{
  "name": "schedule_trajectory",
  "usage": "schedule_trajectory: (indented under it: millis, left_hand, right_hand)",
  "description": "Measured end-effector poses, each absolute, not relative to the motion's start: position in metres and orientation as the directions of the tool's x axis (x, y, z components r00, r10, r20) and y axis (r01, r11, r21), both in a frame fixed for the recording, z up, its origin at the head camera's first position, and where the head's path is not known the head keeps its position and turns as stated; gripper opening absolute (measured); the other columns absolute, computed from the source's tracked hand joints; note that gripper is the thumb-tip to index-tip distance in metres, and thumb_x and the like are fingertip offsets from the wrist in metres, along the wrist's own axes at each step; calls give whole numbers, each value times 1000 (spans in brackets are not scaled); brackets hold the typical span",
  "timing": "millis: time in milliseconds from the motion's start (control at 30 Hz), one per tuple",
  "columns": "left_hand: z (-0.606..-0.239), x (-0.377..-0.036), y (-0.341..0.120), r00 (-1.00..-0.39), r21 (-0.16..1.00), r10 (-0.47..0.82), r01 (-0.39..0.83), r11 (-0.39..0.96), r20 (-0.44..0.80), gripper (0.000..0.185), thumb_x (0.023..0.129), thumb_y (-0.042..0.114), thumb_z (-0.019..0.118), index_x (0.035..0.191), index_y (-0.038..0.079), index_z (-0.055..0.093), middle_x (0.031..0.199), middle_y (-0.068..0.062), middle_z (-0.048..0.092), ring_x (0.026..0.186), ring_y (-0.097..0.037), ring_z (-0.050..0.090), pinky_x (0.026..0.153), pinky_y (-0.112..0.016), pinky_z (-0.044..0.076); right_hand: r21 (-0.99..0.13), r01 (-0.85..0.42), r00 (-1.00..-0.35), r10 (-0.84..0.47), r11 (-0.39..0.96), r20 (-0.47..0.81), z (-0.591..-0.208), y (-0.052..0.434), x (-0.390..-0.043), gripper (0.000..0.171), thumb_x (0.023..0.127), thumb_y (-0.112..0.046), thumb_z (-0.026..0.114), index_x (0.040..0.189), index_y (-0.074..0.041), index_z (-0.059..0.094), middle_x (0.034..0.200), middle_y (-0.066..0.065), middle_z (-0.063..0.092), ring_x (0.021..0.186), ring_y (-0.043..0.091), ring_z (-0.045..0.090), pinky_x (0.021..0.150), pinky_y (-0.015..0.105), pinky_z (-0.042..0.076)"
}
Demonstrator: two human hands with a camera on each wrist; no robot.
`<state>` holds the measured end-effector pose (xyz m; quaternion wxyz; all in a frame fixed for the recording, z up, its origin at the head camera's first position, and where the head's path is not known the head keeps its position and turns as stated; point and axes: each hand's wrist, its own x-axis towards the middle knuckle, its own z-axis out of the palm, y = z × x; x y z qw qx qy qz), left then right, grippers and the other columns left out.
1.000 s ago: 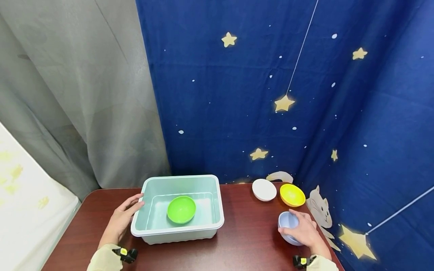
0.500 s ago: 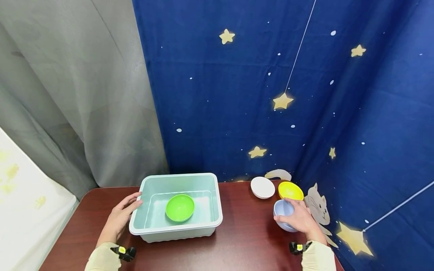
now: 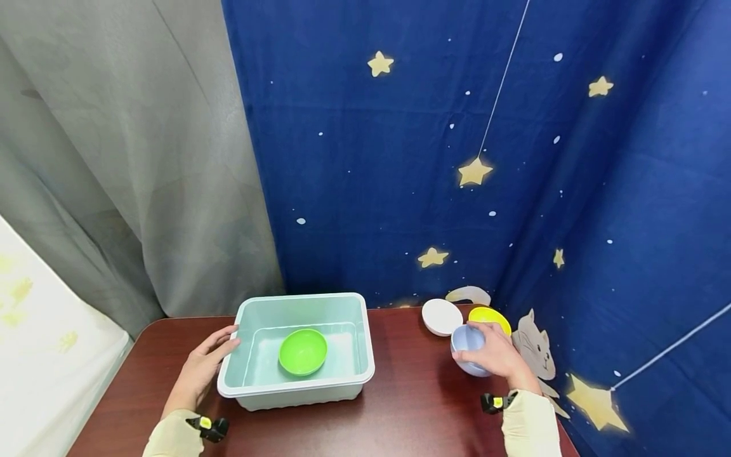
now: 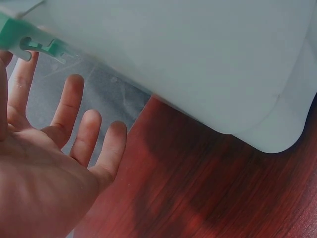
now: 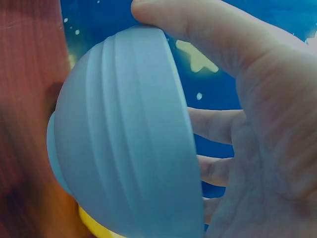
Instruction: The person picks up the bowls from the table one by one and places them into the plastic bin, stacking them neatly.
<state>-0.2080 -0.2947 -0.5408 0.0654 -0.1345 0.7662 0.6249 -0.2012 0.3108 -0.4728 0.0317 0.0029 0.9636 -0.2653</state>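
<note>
A light blue bowl is in my right hand, with thumb and fingers across its rim. The right wrist view shows its ridged outer wall from the side, close over the table, thumb at the rim and fingers behind. It overlaps the lower part of a yellow bowl; a white bowl stands to the left of that one. My left hand lies along the left side of a pale green tub, fingertips at its rim, fingers loosely extended. A green bowl sits inside the tub.
The dark red wooden table backs onto a blue star-patterned curtain and a grey curtain. A white cloth hangs at the left. The blue curtain also closes off the right side.
My right hand has carried the light blue bowl away from me and slightly left, so it now overlaps the yellow bowl. The left hand stays at the tub's rim.
</note>
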Motion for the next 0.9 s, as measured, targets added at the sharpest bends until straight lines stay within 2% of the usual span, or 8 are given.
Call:
schedule_trajectory:
  millis: [67, 167, 300, 400, 467, 633, 700, 900]
  left_hand:
    - [-541, -208, -295, -955, 941, -125, -289, 179, -269, 69, 93, 54, 70, 151, 23, 48, 134, 7, 51, 97, 7, 61, 83, -23, 56]
    - [-542, -208, -295, -954, 939, -121, -293, 182, -275, 71, 93, 54, 69, 152, 22, 47, 143, 0, 49, 97, 7, 60, 83, -23, 55]
    - [-544, -209, -295, -951, 934, -122, -304, 185, -285, 74, 93, 55, 69, 154, 22, 44, 143, 0, 49, 97, 7, 60, 83, -22, 55]
    - [-546, -210, -296, -949, 933, -123, -309, 184, -290, 75, 92, 55, 70, 154, 23, 44, 128, 14, 52, 98, 6, 61, 84, -22, 55]
    - [-546, -210, -296, -950, 934, -121, -307, 183, -288, 74, 92, 54, 70, 154, 23, 44, 127, 15, 51, 98, 7, 60, 84, -22, 55]
    - [-545, -210, -296, -955, 936, -116, -290, 197, -272, 73, 93, 55, 68, 154, 22, 44, 138, 5, 49, 99, 8, 60, 84, -23, 55]
    - [-545, -210, -296, -956, 935, -115, -290, 207, -271, 74, 93, 57, 68, 154, 23, 44, 138, 4, 49, 99, 8, 60, 84, -22, 55]
    - [-546, -210, -298, -957, 934, -119, -285, 217, -265, 76, 92, 56, 69, 155, 23, 43, 130, 15, 52, 100, 12, 56, 84, -19, 52]
  right_hand:
    - [-505, 1, -999, -25, 863, -44, -468, 309, -204, 90, 75, -55, 84, 145, -8, 53, 137, 27, 47, 115, 40, 50, 84, 54, 53]
    - [-492, -31, -999, -42, 870, -11, -463, 307, -209, 90, 73, -56, 84, 144, -9, 55, 137, 26, 48, 115, 38, 51, 85, 52, 52]
    - [-505, -80, -997, -74, 860, 32, -453, 304, -214, 88, 73, -55, 85, 143, -9, 56, 139, 26, 48, 114, 38, 54, 86, 50, 52]
    - [-534, -87, -996, -86, 841, 26, -447, 301, -216, 88, 74, -55, 85, 144, -11, 55, 141, 25, 46, 115, 38, 54, 87, 48, 53]
    - [-542, -94, -995, -96, 835, 25, -444, 299, -218, 88, 74, -55, 85, 144, -11, 55, 142, 25, 46, 115, 38, 55, 87, 47, 53]
    - [-537, -98, -995, -97, 838, 31, -438, 293, -222, 89, 73, -55, 86, 144, -11, 55, 141, 24, 48, 115, 37, 55, 88, 47, 52]
    - [-536, -98, -995, -94, 838, 35, -436, 290, -223, 89, 73, -56, 86, 144, -12, 55, 142, 23, 48, 116, 37, 55, 88, 47, 52]
    - [-533, -123, -992, -106, 837, 63, -428, 278, -230, 90, 73, -59, 85, 145, -13, 56, 144, 21, 49, 118, 36, 55, 93, 49, 50]
